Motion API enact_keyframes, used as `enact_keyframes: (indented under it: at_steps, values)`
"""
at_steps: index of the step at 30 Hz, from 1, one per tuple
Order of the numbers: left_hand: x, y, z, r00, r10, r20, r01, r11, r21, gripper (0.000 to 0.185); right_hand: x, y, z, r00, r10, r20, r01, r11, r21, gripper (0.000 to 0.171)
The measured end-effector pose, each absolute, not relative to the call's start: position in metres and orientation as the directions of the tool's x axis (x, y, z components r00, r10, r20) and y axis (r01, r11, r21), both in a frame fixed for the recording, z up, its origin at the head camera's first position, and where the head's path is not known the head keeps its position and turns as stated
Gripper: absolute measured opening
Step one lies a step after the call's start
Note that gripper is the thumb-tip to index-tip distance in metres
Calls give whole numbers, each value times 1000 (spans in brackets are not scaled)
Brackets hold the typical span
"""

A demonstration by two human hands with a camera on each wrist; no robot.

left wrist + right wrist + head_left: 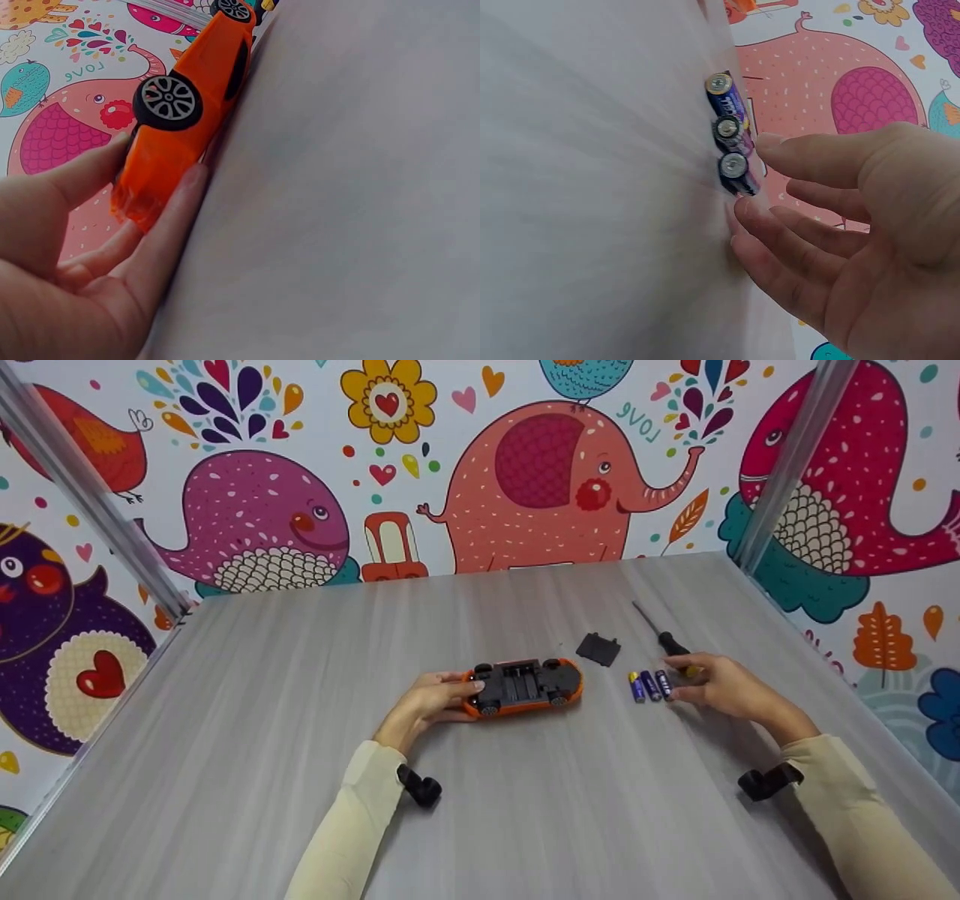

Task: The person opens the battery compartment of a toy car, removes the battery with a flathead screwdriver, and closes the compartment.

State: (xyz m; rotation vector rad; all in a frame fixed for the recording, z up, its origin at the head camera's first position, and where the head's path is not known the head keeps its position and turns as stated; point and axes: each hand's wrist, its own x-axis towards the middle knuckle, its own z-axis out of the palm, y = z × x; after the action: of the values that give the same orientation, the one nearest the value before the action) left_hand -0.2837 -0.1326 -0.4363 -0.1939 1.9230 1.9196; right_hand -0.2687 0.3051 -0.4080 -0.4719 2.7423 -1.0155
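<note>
Near the centre of the head view, an orange toy car (525, 686) lies upside down on the grey table (225, 720), its battery bay uncovered. The left hand (431, 705) grips the car's left end between thumb and fingers. Right of the car, three AA batteries (649, 685) lie side by side; the right hand (720, 686) reaches them with loosely spread fingers, fingertips at the nearest battery, holding nothing. Above the batteries lie a black battery cover (598, 649) and a screwdriver (660, 631).
</note>
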Motion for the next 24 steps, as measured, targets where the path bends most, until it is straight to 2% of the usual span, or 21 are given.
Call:
enact_keyframes:
  at_steps: [13,20,24]
  values:
    - [-283,-133,-436,-905,173,-388,-390,28,921,54,-263,293,-393,-951,-304,-59,-147,612,-777,46]
    - [-282,-133,-435,-907,153,-393,-397,1,918,53,-255,270,-386,-931,-364,-9,-201,535,-821,42]
    - [-282,-132,-434,-905,150,-397,-403,-10,915,54,-250,257,-381,-927,-372,-46,-167,521,-837,48]
